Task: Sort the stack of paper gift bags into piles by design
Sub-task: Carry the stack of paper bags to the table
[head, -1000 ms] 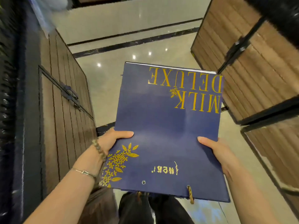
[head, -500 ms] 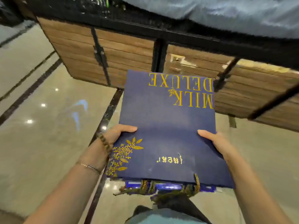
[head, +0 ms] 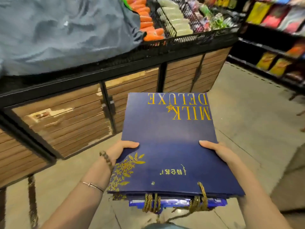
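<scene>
Currently: the whole stack of paper gift bags [head: 173,196] is held flat in the air in front of the person. No piles anywhere in view, so I'd say sorting hasn't really started.
Top bag [head: 165,133]: navy, gold "MILK DELUXE" lettering and a gold flower sprig, upside down to the wearer, with the open end toward the body.
Underneath: a brighter blue edge peeks out at the stack's near edge, so probably more than one design in there.
Left hand [head: 122,148]: clamped on the stack's left edge, thumb flat on top, fingers hidden underneath.
Right hand [head: 217,151]: same deal on the right edge, thumb on top, the rest out of sight below.
Handling: looks like stiff, glossy, flat-folded card paper. My guess is it's a bit hefty as a bundle and the bags will slide on each other, so keep it level and support it from below.
Where to grab: I'd peel single bags off by a side edge or corner. The rope handles [head: 151,204] dangle off the near edge and could snag.
Surface: nothing under the stack. The closest flat spot is the top of the wood-slat display stand [head: 66,113], which has a grey cloth [head: 57,30] over its left end.
Room: shop aisle, pale tiled floor [head: 247,113], wire bins with orange packets [head: 148,22], and packed shelves [head: 280,47] off to the right.
</scene>
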### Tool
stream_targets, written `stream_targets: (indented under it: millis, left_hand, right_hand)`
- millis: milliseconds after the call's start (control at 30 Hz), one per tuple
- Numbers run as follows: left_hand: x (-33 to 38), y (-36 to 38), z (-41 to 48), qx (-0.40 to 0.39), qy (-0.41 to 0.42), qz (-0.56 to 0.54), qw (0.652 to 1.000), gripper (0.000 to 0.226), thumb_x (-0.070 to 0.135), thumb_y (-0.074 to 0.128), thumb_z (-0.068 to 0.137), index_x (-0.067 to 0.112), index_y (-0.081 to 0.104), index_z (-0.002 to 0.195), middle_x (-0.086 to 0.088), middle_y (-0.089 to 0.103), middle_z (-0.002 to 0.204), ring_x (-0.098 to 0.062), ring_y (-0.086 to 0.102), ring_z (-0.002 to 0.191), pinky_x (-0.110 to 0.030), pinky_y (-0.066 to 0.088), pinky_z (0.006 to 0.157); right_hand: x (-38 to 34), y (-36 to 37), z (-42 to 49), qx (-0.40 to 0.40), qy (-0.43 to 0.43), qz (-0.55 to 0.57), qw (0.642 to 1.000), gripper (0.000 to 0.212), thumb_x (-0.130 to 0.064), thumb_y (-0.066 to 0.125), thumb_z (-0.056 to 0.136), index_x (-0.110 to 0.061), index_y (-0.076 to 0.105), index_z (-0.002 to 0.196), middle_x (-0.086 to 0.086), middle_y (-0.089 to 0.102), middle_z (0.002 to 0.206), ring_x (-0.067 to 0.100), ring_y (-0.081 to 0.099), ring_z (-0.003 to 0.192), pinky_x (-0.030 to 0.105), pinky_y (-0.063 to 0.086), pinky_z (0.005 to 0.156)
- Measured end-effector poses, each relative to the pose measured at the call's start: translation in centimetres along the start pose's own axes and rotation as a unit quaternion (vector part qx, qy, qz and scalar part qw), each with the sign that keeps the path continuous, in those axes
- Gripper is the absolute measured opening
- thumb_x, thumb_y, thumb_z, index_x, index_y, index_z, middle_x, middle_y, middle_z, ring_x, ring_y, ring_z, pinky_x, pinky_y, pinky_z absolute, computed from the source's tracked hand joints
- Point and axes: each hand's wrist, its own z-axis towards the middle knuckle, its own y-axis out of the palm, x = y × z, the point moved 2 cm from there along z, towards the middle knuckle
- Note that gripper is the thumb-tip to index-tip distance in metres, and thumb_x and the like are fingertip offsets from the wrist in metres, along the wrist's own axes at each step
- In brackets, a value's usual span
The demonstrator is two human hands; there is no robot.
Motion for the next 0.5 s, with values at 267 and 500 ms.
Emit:
stream_targets:
  millis: [267,500]
  left_hand:
    - [7.0,16.4,15.4,-0.107,-0.042,0.147,0.982,0.012,0.009,0.071,0.074,0.001,0.062,0.077,0.004,0.067,0.062,-0.009,0.062,0.056,-0.013,0.046,0.062]
    - [12.3,29.7,28.0,-0.182,-0.063,0.249,0.949,0.012,0.008,0.076,0.063,0.005,0.065,0.065,0.002,0.059,0.045,-0.011,0.053,0.038,-0.017,0.038,0.04]
  right_hand:
    - [-3.8,-15.0,6.9,0.117,0.005,0.081,0.99,0.031,-0.027,0.078,0.068,-0.011,0.07,0.093,0.012,0.073,0.083,0.032,0.07,0.074,0.038,0.057,0.071]
    - [-6.1,-25.0,14.0,0.207,0.039,0.159,0.965,0.047,-0.027,0.084,0.057,-0.008,0.07,0.097,0.016,0.073,0.091,0.037,0.068,0.087,0.049,0.052,0.087]
